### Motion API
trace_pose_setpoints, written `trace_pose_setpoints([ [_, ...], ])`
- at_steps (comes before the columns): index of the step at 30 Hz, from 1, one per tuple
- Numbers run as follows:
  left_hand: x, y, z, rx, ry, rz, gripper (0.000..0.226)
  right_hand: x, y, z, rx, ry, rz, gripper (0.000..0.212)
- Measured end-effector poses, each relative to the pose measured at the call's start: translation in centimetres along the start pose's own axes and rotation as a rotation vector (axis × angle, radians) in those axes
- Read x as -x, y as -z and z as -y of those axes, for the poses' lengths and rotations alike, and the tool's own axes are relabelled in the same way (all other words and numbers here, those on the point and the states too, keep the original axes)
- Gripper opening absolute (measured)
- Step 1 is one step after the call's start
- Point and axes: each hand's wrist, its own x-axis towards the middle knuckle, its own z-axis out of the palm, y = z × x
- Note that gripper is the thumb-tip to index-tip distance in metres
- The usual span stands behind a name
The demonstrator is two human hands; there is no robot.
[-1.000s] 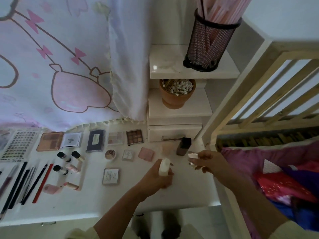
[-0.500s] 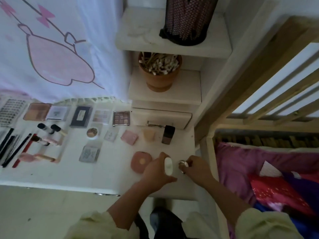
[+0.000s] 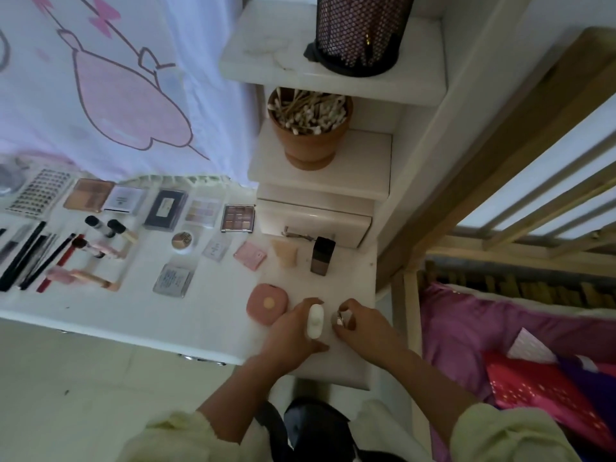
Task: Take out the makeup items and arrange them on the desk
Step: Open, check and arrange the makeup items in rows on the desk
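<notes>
My left hand (image 3: 293, 331) grips a small white bottle (image 3: 315, 321) upright near the white desk's (image 3: 186, 321) front right corner. My right hand (image 3: 361, 325) is closed on a small silvery item (image 3: 340, 320) right beside the bottle. A pink round-cornered compact (image 3: 266, 303) lies just left of my left hand. Palettes (image 3: 238, 218), a dark bottle (image 3: 322, 255), a beige sponge (image 3: 284, 252), tubes and brushes (image 3: 36, 258) lie in rows across the desk.
A white stepped shelf (image 3: 320, 191) at the back right holds a clay pot of cotton swabs (image 3: 310, 125) and a black mesh cup (image 3: 361, 31). A pink-printed curtain (image 3: 110, 95) hangs behind. A wooden bed frame (image 3: 500, 181) and purple bedding (image 3: 500, 345) lie to the right.
Both hands came down from above the desk to its front right corner with the bottle and the small item. The view tilted downward, and the pink compact came into view.
</notes>
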Motion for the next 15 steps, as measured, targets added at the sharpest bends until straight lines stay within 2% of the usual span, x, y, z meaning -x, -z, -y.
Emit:
trace_pose_setpoints([
  [5, 0.4, -0.4, 0.6, -0.059, 0.009, -0.013, 0.078, 0.2, -0.1, -0.2, -0.056, 0.005, 0.013, 0.026],
  [15, 1.2, -1.0, 0.5, -0.032, 0.039, 0.003, 0.081, 0.5, -0.9, -0.1, -0.224, -0.134, 0.076, 0.026],
])
